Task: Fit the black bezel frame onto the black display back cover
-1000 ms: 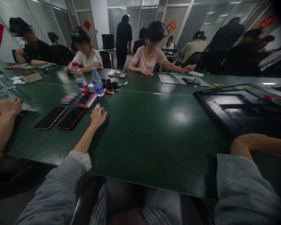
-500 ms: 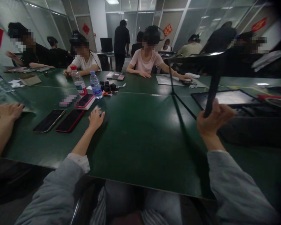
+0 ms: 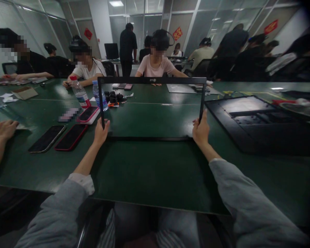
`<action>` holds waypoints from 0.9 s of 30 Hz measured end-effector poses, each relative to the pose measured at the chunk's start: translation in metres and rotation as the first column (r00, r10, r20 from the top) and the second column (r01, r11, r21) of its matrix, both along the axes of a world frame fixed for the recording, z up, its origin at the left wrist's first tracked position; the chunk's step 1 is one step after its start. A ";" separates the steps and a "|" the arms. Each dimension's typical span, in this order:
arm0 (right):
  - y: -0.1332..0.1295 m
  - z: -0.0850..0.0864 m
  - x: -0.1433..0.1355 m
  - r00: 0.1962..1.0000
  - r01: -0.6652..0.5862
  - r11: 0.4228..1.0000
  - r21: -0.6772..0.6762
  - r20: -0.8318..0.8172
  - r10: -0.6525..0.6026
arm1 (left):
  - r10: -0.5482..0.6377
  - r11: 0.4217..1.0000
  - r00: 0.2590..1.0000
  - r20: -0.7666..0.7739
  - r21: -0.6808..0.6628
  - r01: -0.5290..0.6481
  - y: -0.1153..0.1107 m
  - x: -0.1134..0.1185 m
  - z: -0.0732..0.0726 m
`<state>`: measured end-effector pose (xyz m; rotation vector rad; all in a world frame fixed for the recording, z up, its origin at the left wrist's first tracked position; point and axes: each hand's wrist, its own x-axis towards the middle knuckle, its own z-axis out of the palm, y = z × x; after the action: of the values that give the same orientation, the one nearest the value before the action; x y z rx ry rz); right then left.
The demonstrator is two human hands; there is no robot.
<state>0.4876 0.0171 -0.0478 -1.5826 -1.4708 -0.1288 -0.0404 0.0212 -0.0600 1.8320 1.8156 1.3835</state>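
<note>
A thin black screen bezel (image 3: 152, 80) with a small logo on its top bar stands upright in front of me, and the table shows through its opening. My left hand (image 3: 101, 132) is closed around its left side bar. On the right side bar, my right hand (image 3: 201, 130) is closed, thumb upward. The bezel's lower bar is close to the green tabletop (image 3: 155, 172); I cannot tell whether it touches. To the right of my right hand lies a large black panel (image 3: 263, 124) with a lighter rectangular area on it.
Left of my left hand lie a red-edged phone (image 3: 71, 137), a dark phone (image 3: 47, 138) and a pink-edged phone (image 3: 89, 114). A red-capped bottle (image 3: 80, 92) and a blue-capped bottle (image 3: 97, 94) stand behind them. Another person's hand (image 3: 3, 130) rests at far left. People sit across the table.
The bezel has come from the right to the middle and now faces me squarely. My left hand has gone from open and empty to gripping it; my right hand has moved left with it.
</note>
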 end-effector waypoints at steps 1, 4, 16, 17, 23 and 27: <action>0.003 -0.002 -0.001 1.000 0.007 1.000 -0.030 -0.004 -0.008 | -0.002 1.000 1.000 -0.015 -0.023 0.002 -0.001 0.001 0.002; 0.018 -0.008 0.003 0.999 0.030 0.993 -0.111 -0.010 -0.031 | 0.023 0.988 0.994 -0.111 -0.150 -0.040 0.003 0.002 0.006; 0.081 -0.026 0.032 0.996 -0.035 0.934 -0.355 -0.089 0.003 | 0.099 0.865 0.865 -0.493 -0.387 -0.320 0.039 0.015 0.023; 0.082 -0.026 0.034 0.994 -0.048 0.936 -0.350 -0.108 0.011 | 0.120 0.868 0.873 -0.472 -0.377 -0.324 0.037 0.017 0.021; 0.076 -0.026 0.034 0.935 -0.226 0.929 -0.295 -0.335 0.121 | 0.141 0.881 0.891 -0.431 -0.356 -0.312 0.035 0.013 0.017; 0.070 -0.022 0.029 0.894 -0.261 0.921 -0.287 -0.432 0.119 | 0.146 0.883 0.889 -0.433 -0.349 -0.314 0.036 0.011 0.016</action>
<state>0.5169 0.0875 -0.0701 -1.5948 -1.3491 0.5721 -0.0293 0.0577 -0.0440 1.7905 2.3767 0.6222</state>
